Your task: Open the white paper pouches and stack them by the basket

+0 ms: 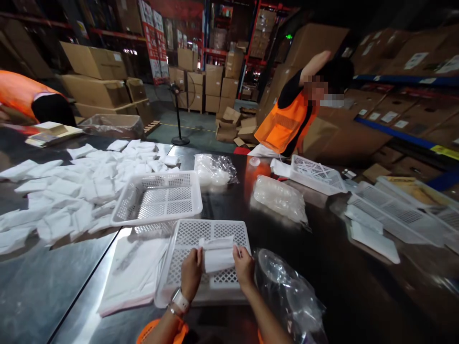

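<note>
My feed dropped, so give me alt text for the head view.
A person's left hand and right hand hold a folded white sheet over a white basket. White packets lie heaped at left; across the table is a co-worker in orange.

My right hand (245,266) covers one edge of the white packet (218,259), the left border crops a co-worker (25,95), and carton labels (416,60) are illegible.

Two hands (191,274), one folded white packet (218,258), one smartwatch (180,301), one pedestal fan (177,114), two co-workers (285,124), and probably five perforated plastic baskets (175,196), the rightmost blurred.
</note>
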A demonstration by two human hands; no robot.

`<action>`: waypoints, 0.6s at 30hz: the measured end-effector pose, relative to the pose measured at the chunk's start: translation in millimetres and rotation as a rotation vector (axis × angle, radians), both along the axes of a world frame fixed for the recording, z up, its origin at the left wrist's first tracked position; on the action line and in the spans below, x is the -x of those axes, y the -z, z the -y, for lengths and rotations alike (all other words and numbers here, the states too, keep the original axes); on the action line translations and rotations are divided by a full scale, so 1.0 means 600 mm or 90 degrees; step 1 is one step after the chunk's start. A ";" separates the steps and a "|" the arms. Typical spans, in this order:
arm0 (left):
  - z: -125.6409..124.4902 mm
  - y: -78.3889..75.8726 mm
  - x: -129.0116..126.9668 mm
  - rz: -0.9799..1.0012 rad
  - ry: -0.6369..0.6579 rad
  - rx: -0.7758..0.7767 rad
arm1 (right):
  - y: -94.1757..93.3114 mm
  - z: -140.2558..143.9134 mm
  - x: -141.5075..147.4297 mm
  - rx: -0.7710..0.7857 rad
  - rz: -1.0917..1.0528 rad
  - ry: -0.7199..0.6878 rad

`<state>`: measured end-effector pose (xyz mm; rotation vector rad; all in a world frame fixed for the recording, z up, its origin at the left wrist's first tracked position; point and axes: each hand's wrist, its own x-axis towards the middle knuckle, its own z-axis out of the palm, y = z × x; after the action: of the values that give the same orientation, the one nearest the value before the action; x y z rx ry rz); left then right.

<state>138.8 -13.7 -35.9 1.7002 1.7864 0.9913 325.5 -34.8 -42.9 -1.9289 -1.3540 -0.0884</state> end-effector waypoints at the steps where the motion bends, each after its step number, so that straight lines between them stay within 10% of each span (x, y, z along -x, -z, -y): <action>1: -0.002 0.000 0.003 -0.038 0.011 0.010 | 0.004 0.000 -0.002 0.022 0.029 0.000; 7: -0.002 -0.024 0.015 -0.269 0.028 -0.088 | -0.005 -0.002 -0.011 -0.022 0.232 -0.075; 13: -0.021 -0.004 -0.008 -0.367 0.380 -0.363 | 0.004 -0.027 0.015 -0.030 0.414 -0.464; 18: -0.013 0.062 -0.018 -0.311 0.296 -0.270 | 0.045 -0.021 0.033 0.067 0.345 -0.330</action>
<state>149.8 -6.0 -73.2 2.6556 1.3744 0.8285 305.7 -22.3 -69.8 -1.6310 -2.2196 -0.3046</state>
